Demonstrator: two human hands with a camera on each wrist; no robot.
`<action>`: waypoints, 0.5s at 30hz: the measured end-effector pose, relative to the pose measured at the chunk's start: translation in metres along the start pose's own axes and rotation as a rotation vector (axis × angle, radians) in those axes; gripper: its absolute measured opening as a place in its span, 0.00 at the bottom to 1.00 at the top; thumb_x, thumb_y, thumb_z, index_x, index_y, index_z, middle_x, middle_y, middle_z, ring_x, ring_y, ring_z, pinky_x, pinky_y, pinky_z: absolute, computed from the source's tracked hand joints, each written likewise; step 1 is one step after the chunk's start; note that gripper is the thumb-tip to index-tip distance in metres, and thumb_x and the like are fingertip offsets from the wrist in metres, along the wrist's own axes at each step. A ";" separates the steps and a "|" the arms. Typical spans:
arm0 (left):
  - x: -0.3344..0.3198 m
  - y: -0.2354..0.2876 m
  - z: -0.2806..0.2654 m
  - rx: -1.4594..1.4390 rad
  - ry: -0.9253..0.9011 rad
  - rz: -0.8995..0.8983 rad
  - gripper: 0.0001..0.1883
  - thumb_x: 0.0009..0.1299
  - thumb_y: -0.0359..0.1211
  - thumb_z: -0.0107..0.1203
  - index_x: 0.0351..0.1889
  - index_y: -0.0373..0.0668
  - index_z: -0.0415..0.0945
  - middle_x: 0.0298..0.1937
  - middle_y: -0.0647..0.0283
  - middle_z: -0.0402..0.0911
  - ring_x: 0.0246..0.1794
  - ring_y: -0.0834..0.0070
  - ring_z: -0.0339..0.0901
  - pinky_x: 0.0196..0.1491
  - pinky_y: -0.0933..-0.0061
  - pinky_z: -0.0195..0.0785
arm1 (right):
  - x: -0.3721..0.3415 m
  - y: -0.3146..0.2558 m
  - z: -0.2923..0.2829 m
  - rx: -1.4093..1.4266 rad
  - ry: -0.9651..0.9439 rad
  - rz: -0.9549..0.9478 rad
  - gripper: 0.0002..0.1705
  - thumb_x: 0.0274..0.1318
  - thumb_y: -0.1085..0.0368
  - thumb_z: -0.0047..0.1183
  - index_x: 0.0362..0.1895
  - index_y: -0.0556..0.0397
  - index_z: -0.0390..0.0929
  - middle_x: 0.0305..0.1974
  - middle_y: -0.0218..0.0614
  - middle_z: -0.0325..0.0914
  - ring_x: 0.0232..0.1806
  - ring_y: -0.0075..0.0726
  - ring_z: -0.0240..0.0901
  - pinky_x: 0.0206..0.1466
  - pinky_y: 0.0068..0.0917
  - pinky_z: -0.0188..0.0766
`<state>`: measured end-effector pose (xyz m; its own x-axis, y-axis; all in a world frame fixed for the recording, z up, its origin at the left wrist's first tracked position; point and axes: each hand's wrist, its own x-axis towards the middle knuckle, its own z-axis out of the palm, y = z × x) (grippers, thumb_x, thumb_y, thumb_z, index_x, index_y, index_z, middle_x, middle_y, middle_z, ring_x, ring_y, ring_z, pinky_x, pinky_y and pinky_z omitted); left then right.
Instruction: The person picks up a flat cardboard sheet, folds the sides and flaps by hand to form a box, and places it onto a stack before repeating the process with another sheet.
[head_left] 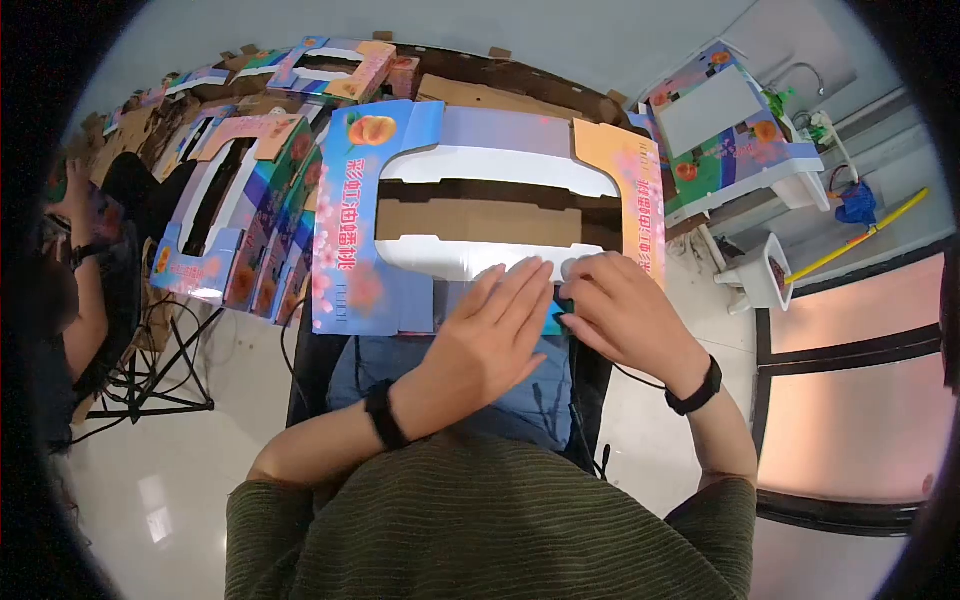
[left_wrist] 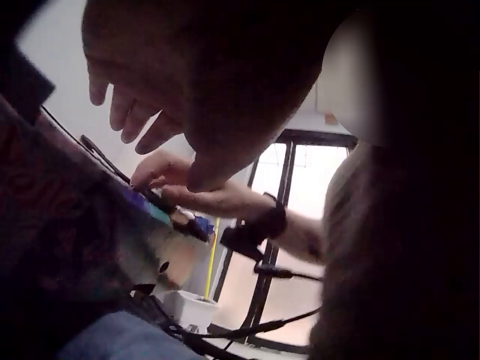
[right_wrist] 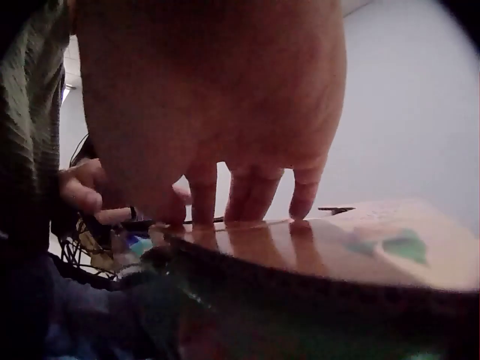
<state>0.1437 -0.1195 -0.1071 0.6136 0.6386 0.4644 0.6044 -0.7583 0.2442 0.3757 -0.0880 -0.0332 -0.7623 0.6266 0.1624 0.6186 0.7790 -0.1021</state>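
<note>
A printed cardboard fruit box [head_left: 345,215] with a peach picture and a long cut-out window lies before me, over my lap. Both hands are at its near side, by the white inner flap [head_left: 455,258]. My left hand [head_left: 485,335] lies over the near edge, its fingers straight and close together. Beside it, my right hand [head_left: 625,315] has its fingertips on the near right part of the box, the thumb lower and apart from them. In the right wrist view, the right fingers [right_wrist: 251,191] reach down to the glossy printed surface. Neither palm holds anything visible.
More printed boxes [head_left: 225,210] stand stacked at the left, where another person's arm [head_left: 85,325] shows. Another box [head_left: 350,75] sits at the back. At the right are a box on a sink [head_left: 745,135], a white bin [head_left: 765,270] and a yellow pole [head_left: 860,235]. Cables hang near my lap.
</note>
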 end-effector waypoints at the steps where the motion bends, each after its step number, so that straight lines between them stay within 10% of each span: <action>1: 0.005 0.001 0.009 0.051 -0.006 -0.020 0.41 0.64 0.47 0.67 0.70 0.30 0.69 0.78 0.47 0.65 0.81 0.56 0.59 0.80 0.46 0.47 | 0.005 -0.001 -0.003 0.014 -0.030 -0.002 0.17 0.57 0.59 0.65 0.45 0.54 0.78 0.47 0.42 0.74 0.53 0.51 0.72 0.57 0.43 0.73; 15: 0.012 -0.005 0.044 0.353 -0.043 -0.042 0.46 0.65 0.55 0.63 0.73 0.32 0.66 0.81 0.49 0.61 0.83 0.59 0.55 0.82 0.49 0.46 | 0.022 0.010 -0.005 0.027 -0.343 -0.156 0.17 0.47 0.54 0.69 0.22 0.53 0.80 0.34 0.38 0.72 0.44 0.46 0.77 0.47 0.42 0.75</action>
<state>0.1705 -0.1030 -0.1405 0.6005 0.6793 0.4219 0.7636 -0.6437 -0.0505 0.3667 -0.0665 -0.0262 -0.8691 0.4682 -0.1597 0.4885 0.8630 -0.1284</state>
